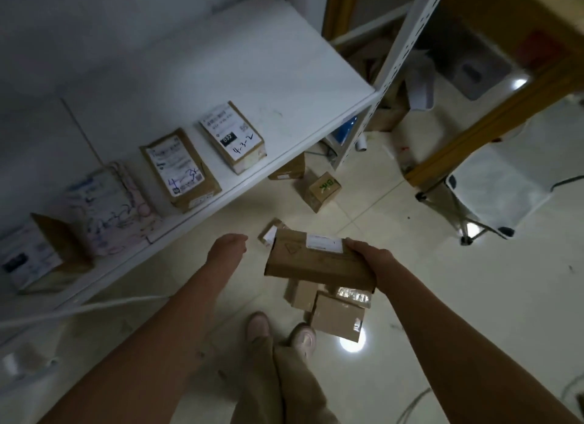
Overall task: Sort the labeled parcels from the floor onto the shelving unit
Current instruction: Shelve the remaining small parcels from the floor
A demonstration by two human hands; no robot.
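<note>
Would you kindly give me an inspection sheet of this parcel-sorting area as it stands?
Surface: white shelf, right part bare.
Job's things: four shelf parcels in a row; brown parcel held above the floor parcels.
Clutter: blurred bags behind the shelf upright.
Grippers: right hand grips the brown parcel's end; left hand holds nothing.
Cables: white cable on the floor by the shelf.
Surroundings: tiled floor, white folding stool.
</note>
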